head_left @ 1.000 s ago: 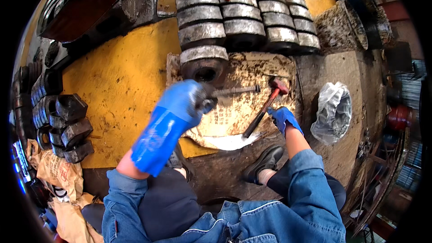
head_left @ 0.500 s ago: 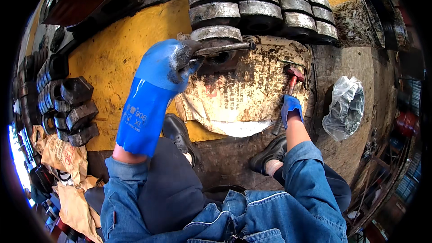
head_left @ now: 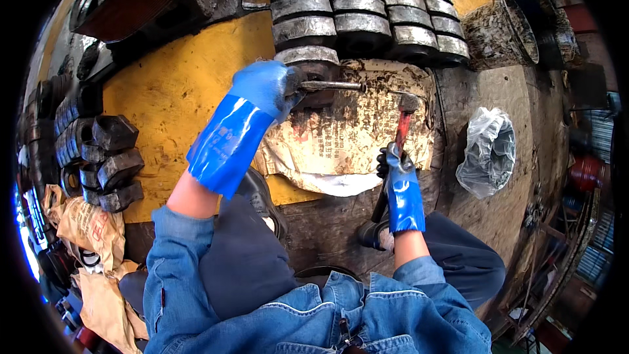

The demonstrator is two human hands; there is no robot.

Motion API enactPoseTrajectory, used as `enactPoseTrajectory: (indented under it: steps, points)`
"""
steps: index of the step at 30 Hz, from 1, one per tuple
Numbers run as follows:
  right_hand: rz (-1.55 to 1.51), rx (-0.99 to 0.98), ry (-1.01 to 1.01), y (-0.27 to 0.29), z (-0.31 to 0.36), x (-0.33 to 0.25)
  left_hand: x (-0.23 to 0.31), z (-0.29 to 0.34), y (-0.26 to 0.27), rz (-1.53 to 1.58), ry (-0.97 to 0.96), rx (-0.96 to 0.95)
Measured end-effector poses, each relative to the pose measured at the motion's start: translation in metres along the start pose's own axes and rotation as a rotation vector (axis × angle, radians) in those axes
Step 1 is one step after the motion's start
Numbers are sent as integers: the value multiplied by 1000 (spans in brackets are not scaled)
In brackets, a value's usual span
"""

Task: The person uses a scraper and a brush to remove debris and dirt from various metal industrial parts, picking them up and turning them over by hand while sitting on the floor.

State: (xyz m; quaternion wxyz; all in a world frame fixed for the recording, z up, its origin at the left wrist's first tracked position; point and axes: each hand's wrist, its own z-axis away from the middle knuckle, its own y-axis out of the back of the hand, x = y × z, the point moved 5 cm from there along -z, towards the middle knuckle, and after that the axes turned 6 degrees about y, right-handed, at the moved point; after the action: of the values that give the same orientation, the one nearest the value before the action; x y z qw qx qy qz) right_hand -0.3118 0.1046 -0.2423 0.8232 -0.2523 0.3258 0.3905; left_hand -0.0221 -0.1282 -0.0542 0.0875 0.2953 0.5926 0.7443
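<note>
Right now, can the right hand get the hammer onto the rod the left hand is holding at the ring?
Probably yes. The right hand grips the hammer beside the rod, which the left hand holds at the metal ring; only soiled paper lies between.

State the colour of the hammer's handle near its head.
Red, on the hammer; head view.

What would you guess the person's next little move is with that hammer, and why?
Probably a short swing of the hammer onto the free end of the metal rod. The left hand holds that rod level over the grey ring on the stained paper, and the right hand grips the hammer's handle, head near the rod's end.
</note>
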Motion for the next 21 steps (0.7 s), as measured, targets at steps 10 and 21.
enactPoseTrajectory:
  steps: [10,21]
  points:
    - [-12,-474,284,-109,148,-105,27,-14,-9,-209,15,-146]
    - [287,-368,22,-112,129,-43,45,-8,-25,-182,81,-119]
